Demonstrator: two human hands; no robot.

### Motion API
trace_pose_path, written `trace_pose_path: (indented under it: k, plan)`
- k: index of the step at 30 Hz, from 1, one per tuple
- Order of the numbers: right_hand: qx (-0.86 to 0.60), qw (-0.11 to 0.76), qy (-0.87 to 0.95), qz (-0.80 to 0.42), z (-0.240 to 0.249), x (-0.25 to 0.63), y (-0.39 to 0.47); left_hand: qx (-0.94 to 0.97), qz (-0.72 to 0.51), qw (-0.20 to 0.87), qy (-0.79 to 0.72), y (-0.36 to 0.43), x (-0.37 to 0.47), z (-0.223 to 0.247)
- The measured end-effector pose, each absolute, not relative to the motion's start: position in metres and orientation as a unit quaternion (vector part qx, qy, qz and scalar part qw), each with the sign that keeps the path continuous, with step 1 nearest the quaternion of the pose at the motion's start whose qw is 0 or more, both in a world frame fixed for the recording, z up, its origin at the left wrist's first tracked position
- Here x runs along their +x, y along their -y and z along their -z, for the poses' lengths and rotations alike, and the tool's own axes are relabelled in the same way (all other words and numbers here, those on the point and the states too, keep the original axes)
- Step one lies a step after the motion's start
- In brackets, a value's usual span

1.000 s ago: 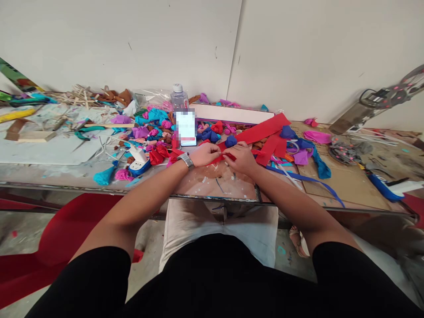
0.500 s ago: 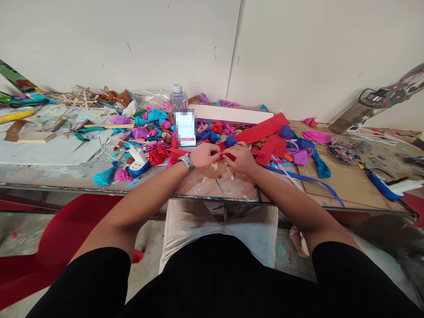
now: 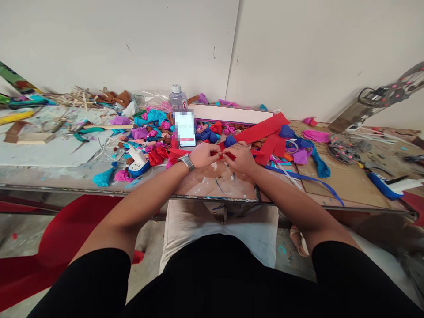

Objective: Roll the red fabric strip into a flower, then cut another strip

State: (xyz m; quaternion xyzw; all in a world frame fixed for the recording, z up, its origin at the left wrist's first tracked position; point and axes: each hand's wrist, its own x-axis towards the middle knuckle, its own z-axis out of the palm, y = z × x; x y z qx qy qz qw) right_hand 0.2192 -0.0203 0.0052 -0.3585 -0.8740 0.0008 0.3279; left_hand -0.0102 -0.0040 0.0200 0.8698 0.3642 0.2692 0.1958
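Over the front of the table, my left hand [image 3: 206, 154] and my right hand [image 3: 241, 158] meet with their fingertips nearly touching. Both are closed in a pinch on a small piece of red crepe paper [image 3: 231, 156], mostly hidden by the fingers. A metal watch [image 3: 187, 161] is on my left wrist. Behind the hands lie a long red crepe strip [image 3: 261, 131] and a dark blue crepe bud [image 3: 229, 141]. A lit phone [image 3: 185, 128] stands upright just beyond my left hand.
Crumpled crepe flowers [image 3: 155, 117] in several colours are heaped at left. A clear bottle [image 3: 178, 99] stands behind the phone. A blue-and-white power strip [image 3: 139, 168] lies left, pliers [image 3: 86, 132] farther left. At right are cardboard [image 3: 344, 187], a blue ribbon [image 3: 318, 179] and a tilted dark bottle [image 3: 353, 110].
Nearly everything stays in place. My fingertips shift only slightly on the red crepe paper, and the camera view moves a tiny bit.
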Motion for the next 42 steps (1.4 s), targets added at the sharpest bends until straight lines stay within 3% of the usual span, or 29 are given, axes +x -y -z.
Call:
trace_pose_path:
  k: [22,29,42]
  plan:
    - [-0.402,0.282,0.871,-0.002,-0.0019,0.2128,0.0197,0.901,-0.253,0.078,-0.344,0.0063,-0.0088,-0.0204]
    - [-0.384,0.324,0.864,-0.033,-0.0008,0.2166,0.0179,0.897,-0.246,0.085,-0.357,0.0026,-0.0112,-0.018]
    - [-0.389,0.305,0.869,-0.027,-0.0004,0.2164,0.0162,0.906,-0.24,0.095,-0.336,0.0014,-0.0099,-0.0153]
